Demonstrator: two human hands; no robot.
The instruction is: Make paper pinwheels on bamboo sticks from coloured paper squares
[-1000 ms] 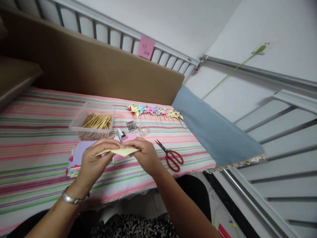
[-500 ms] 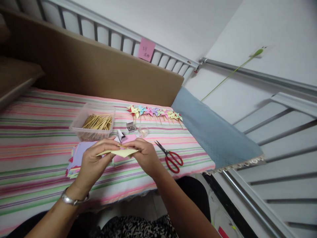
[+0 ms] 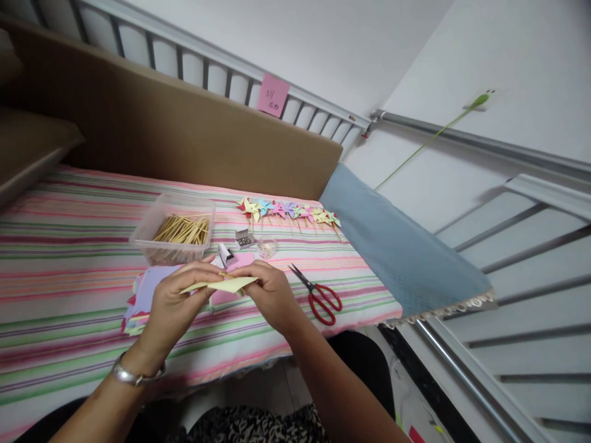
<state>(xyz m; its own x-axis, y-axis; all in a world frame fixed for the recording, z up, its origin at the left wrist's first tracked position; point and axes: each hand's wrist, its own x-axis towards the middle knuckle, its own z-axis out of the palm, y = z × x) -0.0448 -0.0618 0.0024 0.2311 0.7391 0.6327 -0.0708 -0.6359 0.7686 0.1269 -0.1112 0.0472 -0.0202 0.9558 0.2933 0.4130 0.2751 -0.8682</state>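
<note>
Between my two hands is a pale yellow paper pinwheel, held above the striped cloth. My left hand pinches its left side, fingers closed. On the opposite side, my right hand grips the paper with thumb and fingers, also closed. A bit of wooden stick shows between the fingertips behind the paper; most of it is hidden. Under and beyond the hands lie a pink paper sheet and a small open box. A stack of coloured paper sits left of my left hand.
A clear plastic tub holds many wooden sticks. Finished pinwheels lie in a row at the back. Near them are a small box of metal pins and a round clear dish. Red-handled scissors rest right of my right hand.
The hands stay in nearly the same place, still holding the yellow paper. Less of the stick shows between the fingertips, and the fingers have shifted slightly.
</note>
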